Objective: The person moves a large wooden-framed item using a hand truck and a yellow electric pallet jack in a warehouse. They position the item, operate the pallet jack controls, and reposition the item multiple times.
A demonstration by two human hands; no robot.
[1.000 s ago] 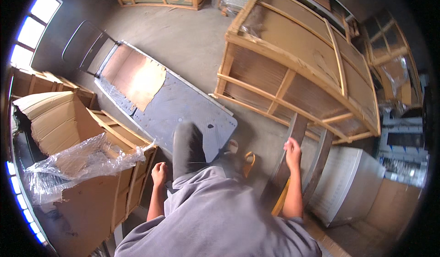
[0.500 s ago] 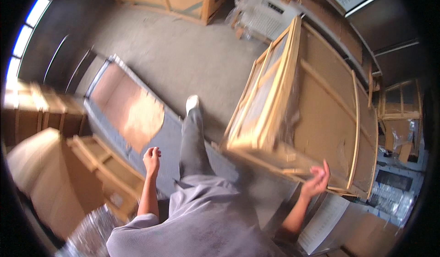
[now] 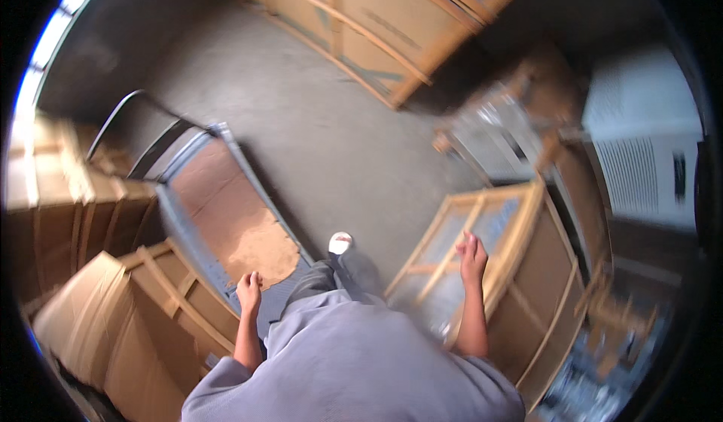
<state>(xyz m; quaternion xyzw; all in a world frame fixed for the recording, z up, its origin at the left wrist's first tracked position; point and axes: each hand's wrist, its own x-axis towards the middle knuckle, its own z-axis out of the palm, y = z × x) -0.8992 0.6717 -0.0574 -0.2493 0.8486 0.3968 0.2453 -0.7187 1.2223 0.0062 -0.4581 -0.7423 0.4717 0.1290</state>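
Note:
My left hand [image 3: 249, 292] hangs with its fingers curled in, and nothing shows in it. It is above the near end of a grey-blue platform trolley [image 3: 273, 310], on which a torn sheet of brown cardboard [image 3: 218, 204] lies flat. A black bent handle [image 3: 160, 148] rises at the trolley's far end. My right hand [image 3: 471, 252] is raised over a wood-framed crate [image 3: 520, 301] on the right. Its fingers are loosely bent and slightly apart, somewhat blurred, with nothing visible in them. Neither hand appears to touch anything.
A large wood-framed carton [image 3: 369, 27] stands at the back. Film-wrapped grey units [image 3: 501, 132] and a white vented panel [image 3: 644, 140] are on the right. Cardboard [image 3: 98, 324] and wooden crates [image 3: 68, 219] line the left. Concrete floor [image 3: 324, 136] runs ahead between them.
I have moved forward and the view has turned right. The right-hand crate now sits lower, the back carton shows larger, and the trolley handle has come into view. My right hand has swung forward.

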